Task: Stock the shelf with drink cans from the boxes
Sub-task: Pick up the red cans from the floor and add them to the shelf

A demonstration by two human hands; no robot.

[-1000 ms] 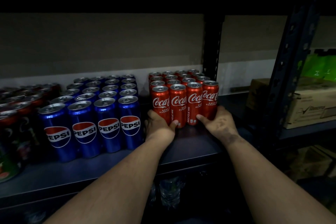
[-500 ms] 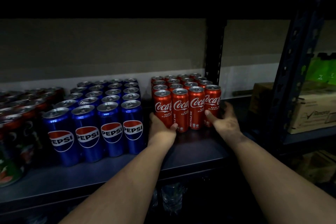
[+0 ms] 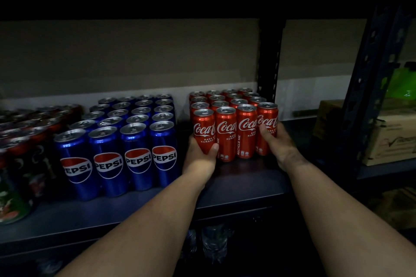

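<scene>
Head view: dim light blurs the dark cans (image 3: 20,141) cut off at far left. Glossy red Coca-Cola cans (image 3: 234,119), reading "RECYCLE ME", stand on the dark shelf (image 3: 243,182) beside blue Pepsi cans (image 3: 126,141). Left hand (image 3: 201,155) grips the front-left can; right hand (image 3: 278,141) curls round the front-right one.

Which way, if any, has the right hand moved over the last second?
Yes: the right hand has slid up the rightmost front Coca-Cola can, from base to logo.
</scene>
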